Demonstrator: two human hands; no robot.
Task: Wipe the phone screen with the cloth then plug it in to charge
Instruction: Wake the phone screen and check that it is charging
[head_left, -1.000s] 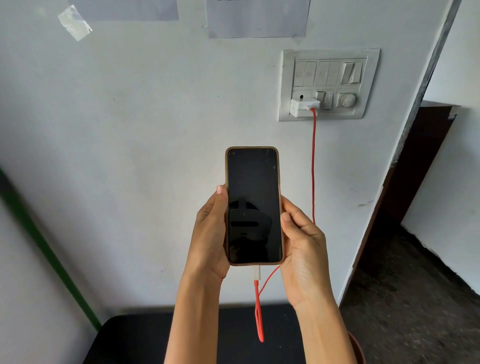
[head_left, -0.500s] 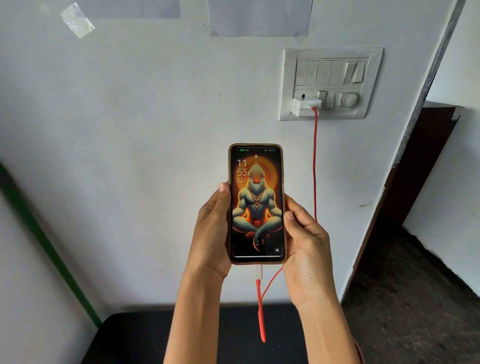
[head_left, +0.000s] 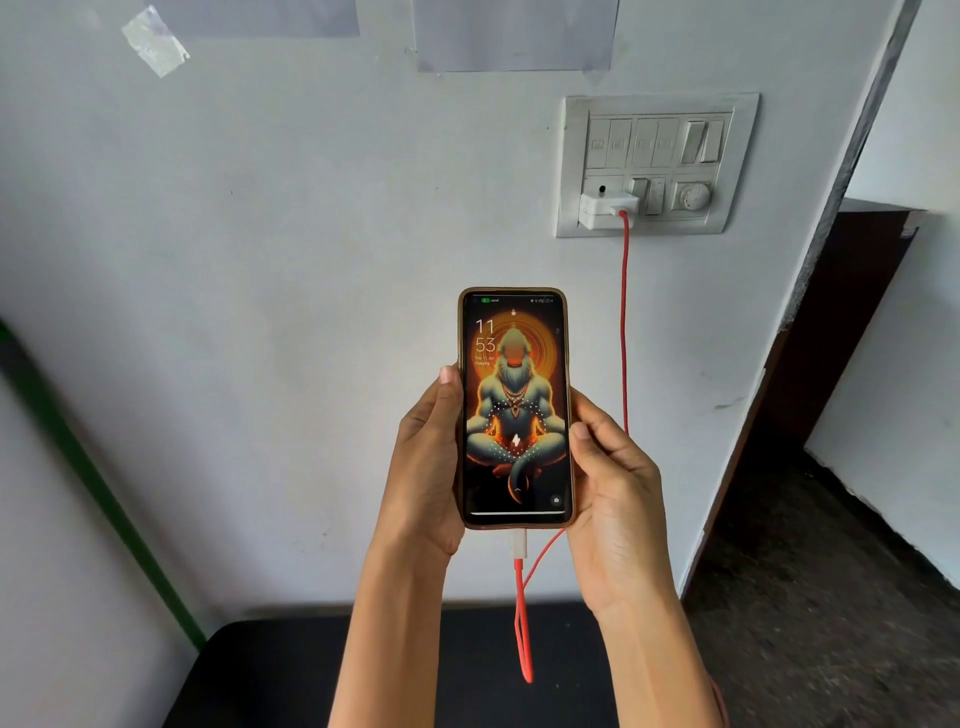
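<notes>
Gripping phone (head_left: 516, 410) — left hand (head_left: 428, 467), right hand (head_left: 615, 499) | red cable (head_left: 625, 322) plugged in

Black table (head_left: 270, 670) down low, right against the white wall (head_left: 260, 312). Loop of red cable (head_left: 523, 639) hanging just over it.

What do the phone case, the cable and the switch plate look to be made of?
Phone case: brownish, slightly translucent, probably soft plastic or rubber, with rounded corners. Cable: smooth red sheath, likely rubbery plastic, hanging limp. Switch plate: white moulded plastic with a dull sheen. None can be confirmed by sight alone.
</notes>
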